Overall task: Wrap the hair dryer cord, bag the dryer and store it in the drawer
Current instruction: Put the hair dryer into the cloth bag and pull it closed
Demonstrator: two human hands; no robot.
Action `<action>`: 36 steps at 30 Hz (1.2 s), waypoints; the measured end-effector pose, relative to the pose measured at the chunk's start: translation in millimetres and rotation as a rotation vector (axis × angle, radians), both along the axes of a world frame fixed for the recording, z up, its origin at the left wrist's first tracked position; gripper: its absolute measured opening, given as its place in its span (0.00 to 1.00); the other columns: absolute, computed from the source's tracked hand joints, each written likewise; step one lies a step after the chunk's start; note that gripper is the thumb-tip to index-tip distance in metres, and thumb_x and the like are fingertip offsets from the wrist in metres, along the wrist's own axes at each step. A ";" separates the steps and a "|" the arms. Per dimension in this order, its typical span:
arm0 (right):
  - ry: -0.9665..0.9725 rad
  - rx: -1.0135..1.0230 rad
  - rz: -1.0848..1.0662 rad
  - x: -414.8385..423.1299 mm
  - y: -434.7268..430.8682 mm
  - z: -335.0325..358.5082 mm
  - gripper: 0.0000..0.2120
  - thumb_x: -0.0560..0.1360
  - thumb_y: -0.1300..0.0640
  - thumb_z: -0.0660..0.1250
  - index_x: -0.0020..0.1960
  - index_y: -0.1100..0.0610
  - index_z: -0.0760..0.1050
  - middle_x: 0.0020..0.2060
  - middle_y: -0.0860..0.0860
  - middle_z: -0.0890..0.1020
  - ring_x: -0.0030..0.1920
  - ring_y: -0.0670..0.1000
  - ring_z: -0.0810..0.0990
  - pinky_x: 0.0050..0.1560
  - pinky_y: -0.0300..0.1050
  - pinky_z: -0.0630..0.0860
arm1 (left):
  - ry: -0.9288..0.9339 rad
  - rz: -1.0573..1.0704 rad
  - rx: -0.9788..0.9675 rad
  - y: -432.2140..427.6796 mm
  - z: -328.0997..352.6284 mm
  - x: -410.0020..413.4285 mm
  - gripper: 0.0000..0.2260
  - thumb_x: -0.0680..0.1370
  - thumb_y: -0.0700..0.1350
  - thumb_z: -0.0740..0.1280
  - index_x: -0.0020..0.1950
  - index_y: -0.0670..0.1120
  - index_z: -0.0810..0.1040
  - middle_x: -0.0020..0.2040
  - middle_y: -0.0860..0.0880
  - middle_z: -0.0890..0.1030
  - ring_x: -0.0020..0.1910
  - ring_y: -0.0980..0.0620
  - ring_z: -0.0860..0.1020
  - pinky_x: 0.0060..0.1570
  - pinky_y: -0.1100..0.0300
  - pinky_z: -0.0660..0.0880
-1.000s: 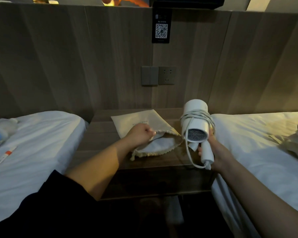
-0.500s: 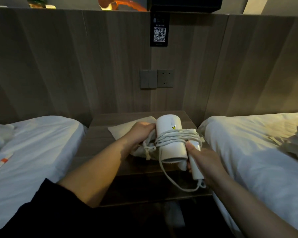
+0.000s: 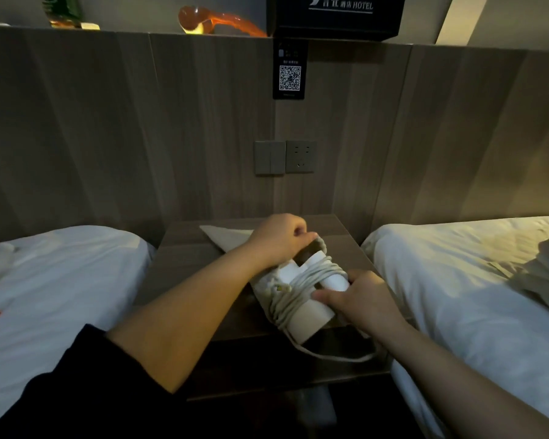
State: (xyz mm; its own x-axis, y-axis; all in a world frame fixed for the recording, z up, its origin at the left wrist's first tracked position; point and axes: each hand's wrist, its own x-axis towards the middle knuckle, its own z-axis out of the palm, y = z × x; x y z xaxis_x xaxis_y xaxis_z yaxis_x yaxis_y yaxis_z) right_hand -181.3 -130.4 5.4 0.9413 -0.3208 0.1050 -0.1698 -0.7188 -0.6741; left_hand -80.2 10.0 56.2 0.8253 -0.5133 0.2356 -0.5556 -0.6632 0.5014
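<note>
Since the earlier frame, tips the hair dryer from upright to lying low over the desk, and draws the bag up around its far end.

Head view: pinches the bag's upper rim in the curled fingers of the left hand, holding the mouth open. Clasps the near end of the barrel with the right hand, thumb laid across it. Keeps the dryer at the middle of the desk, far end just inside the bag mouth, most of the barrel outside.

To do this step well: keep the rim lifted and wide, push straight along the barrel's own line, and gather the cord first, since one loose loop hangs past the desk's front edge and looks likely to snag or drag the coils off.

Lies with its long axis running from near right to far left; open barrel end toward the person, far end into the bag, handle seemingly alongside on the right.
</note>
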 end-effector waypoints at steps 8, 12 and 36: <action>0.028 -0.078 -0.014 20.9 0.6 4.1 0.23 0.61 0.37 0.73 0.42 0.54 0.77 0.31 0.47 0.76 0.35 0.47 0.76 0.30 0.39 0.67 | -0.152 -0.081 0.030 -5.2 -1.5 -14.4 0.12 0.76 0.54 0.64 0.39 0.47 0.76 0.36 0.49 0.78 0.36 0.52 0.75 0.37 0.55 0.71; 0.022 0.092 -0.118 25.9 -13.3 2.4 0.23 0.62 0.39 0.74 0.41 0.58 0.78 0.30 0.50 0.78 0.31 0.45 0.74 0.27 0.39 0.66 | -0.172 -0.100 0.090 11.6 -11.3 -14.8 0.13 0.76 0.55 0.64 0.41 0.46 0.75 0.35 0.52 0.75 0.36 0.53 0.73 0.37 0.55 0.69; 0.152 0.992 -0.371 40.0 -13.1 -31.5 0.26 0.68 0.48 0.73 0.54 0.70 0.75 0.34 0.62 0.79 0.30 0.56 0.77 0.30 0.48 0.74 | -0.252 -0.032 0.194 54.7 -95.8 -49.8 0.13 0.74 0.51 0.59 0.50 0.47 0.78 0.52 0.48 0.77 0.54 0.47 0.74 0.47 0.58 0.71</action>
State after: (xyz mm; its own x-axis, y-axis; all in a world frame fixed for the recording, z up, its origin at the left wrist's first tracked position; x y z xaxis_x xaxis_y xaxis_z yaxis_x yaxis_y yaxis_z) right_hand -141.3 -143.5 -26.0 0.7488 -0.4671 -0.4703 -0.3966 0.2528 -0.8825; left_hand -130.0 64.7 -39.6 0.7364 -0.5931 0.3256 -0.6681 -0.7134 0.2115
